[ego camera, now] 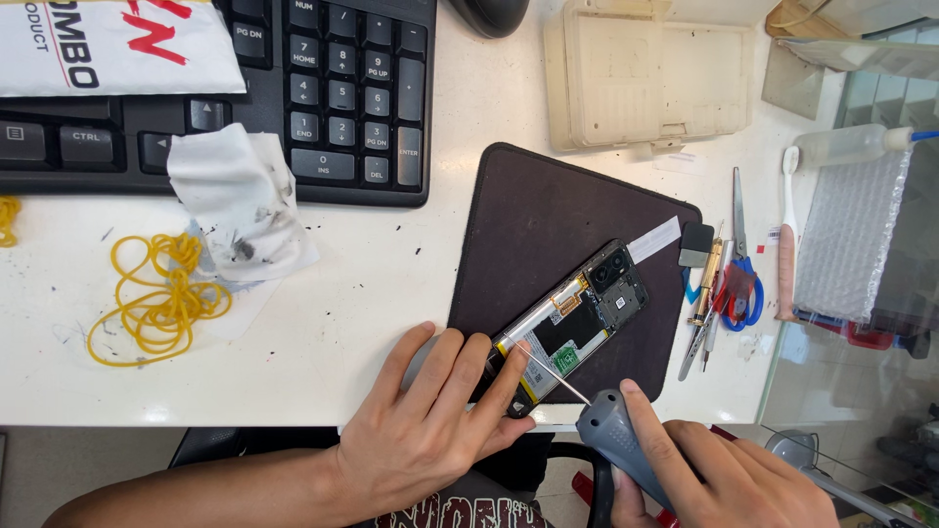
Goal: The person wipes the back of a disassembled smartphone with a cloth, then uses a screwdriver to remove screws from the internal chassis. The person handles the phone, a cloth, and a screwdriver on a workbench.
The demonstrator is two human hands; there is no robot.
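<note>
Screw work on opened phone (572, 328): left hand (430, 420) flat, pinning it; right hand (724, 469) clamped on screwdriver (597, 416). Next: keep tip seated.

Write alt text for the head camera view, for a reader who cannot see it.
A left hand steadies an opened black smartphone on a dark brown mat, while the right hand touches a grey-handled screwdriver to its circuitry. On the white desk lie a black keyboard, yellow rubber bands and a smudged white tissue.

Opened phone (577, 323) lying on mat (528, 225) before you; keyboard (323, 98) sitting behind-left, rubber bands (156, 298) left, scissors (740, 274) lying right.
</note>
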